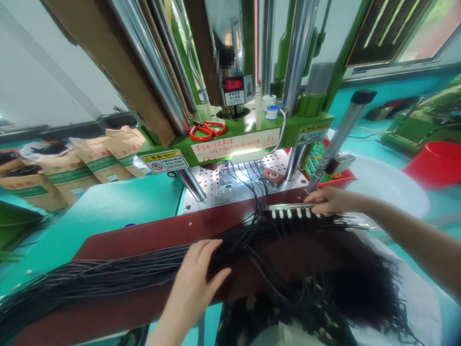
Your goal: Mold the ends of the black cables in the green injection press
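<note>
My left hand (196,281) lies over a long bundle of black cables (118,271), its thumb spread away from its fingers, and grips nothing that I can see. My right hand (333,199) is closed on the right end of a narrow metal bar (291,206). Several pale connector ends stick out in a row along that bar's near side. Thin black cables run from the lit mold (241,174) in the press down past the bar's left end to the bundle. Under the right hand, more cable ends with metal tips (355,225) lie to the right.
Around the mold stands a green press (259,129) with steel columns. Red-handled scissors (208,129) and a solder spool (272,112) rest on its plate. A red-brown block (272,177) sits beside the mold. A control panel (316,161) is at right; paper sacks (65,166) stand at left.
</note>
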Available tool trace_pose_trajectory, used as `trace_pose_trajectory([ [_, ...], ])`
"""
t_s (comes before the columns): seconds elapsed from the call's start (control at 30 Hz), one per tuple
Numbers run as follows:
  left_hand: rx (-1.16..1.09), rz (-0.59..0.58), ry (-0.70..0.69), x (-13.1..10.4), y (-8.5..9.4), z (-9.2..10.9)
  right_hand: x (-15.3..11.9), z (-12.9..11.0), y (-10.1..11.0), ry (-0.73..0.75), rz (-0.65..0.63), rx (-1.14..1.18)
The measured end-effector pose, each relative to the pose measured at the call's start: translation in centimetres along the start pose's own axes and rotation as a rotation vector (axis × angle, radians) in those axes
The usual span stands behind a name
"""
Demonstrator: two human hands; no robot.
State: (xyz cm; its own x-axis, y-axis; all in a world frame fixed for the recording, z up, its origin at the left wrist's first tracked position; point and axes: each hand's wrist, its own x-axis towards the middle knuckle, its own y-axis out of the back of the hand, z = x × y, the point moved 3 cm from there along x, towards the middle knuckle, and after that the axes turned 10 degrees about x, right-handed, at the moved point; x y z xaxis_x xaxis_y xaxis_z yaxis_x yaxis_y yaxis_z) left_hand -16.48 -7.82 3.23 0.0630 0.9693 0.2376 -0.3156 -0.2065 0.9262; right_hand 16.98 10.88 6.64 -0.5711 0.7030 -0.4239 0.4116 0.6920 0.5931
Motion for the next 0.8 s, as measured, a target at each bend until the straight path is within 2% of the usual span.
trace_pose_trajectory([
  [0.07,0.245,-0.004,-0.024,-1.3,0.0,-3.9,2.6,-2.0,-0.1,0.107,-0.051,-0.119],
  [0.17,0.467,-0.098,0.04,-2.7,-0.2,-9.2,6.4,-4.1,-1.4,0.313,-0.011,-0.355],
  [0.23,0.511,-0.15,0.024,-2.8,-0.3,-11.2,8.5,-4.5,-2.5,0.375,0.016,-0.378],
  [0.3,0.526,-0.174,-0.046,-2.2,-0.5,-11.8,9.8,-4.6,-3.5,0.419,0.055,-0.376],
  [0.37,0.533,-0.166,-0.144,-1.2,-1.0,-11.3,9.7,-4.5,-4.2,0.443,0.132,-0.376],
  [0.43,0.537,-0.118,-0.255,0.0,-1.9,-9.9,8.2,-4.1,-4.8,0.443,0.247,-0.369],
  [0.53,0.555,0.016,-0.418,1.5,-3.4,-7.0,3.2,-2.5,-5.4,0.491,0.484,-0.294],
  [0.6,0.578,0.11,-0.482,2.1,-4.2,-5.3,-1.0,-0.2,-5.6,0.508,0.673,-0.218],
  [0.63,0.59,0.148,-0.501,2.3,-4.4,-4.6,-3.0,1.4,-5.5,0.466,0.768,-0.193],
  [0.7,0.611,0.193,-0.523,2.6,-4.7,-3.7,-6.5,5.2,-5.0,0.279,0.904,-0.151],
  [0.73,0.616,0.2,-0.534,2.7,-4.7,-3.6,-7.8,7.2,-4.7,0.162,0.932,-0.145],
  [0.8,0.614,0.202,-0.55,2.8,-4.6,-3.5,-9.5,10.3,-4.4,0.005,0.865,-0.126],
])
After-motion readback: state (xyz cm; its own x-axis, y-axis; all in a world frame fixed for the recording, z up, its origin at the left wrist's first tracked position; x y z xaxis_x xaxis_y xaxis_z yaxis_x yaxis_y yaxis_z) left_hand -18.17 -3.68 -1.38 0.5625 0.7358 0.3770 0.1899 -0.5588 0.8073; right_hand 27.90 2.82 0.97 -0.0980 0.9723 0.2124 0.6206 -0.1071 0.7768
